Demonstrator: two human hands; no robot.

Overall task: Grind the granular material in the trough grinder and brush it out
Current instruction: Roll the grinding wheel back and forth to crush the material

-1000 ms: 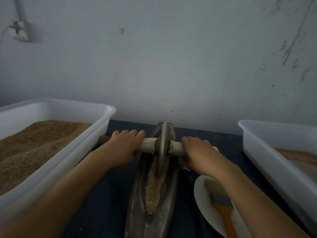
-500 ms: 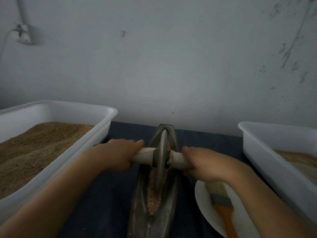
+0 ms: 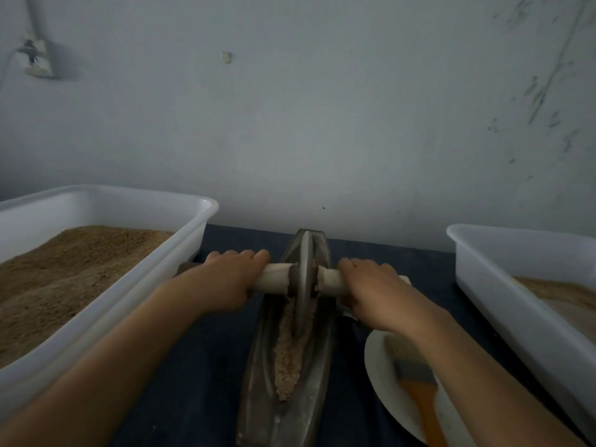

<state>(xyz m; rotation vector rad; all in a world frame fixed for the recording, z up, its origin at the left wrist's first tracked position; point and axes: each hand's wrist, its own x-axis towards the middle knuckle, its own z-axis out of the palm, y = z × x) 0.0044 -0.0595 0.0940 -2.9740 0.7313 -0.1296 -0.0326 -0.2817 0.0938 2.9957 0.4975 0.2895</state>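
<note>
Left hand (image 3: 222,282) and right hand (image 3: 380,293) each have fingers curled round the axle handle (image 3: 274,279), wheel (image 3: 303,279) between them at the far end of the trough (image 3: 258,382). Trough runs near-far; granular material (image 3: 287,359) lies nearer.

A single head-worn wide-angle camera looks forward and slightly down from the person's own standpoint, close over the dark table (image 3: 206,366). The wall (image 3: 322,124) fills the upper half; both forearms reach in from the bottom edge. No second view exists.
</note>
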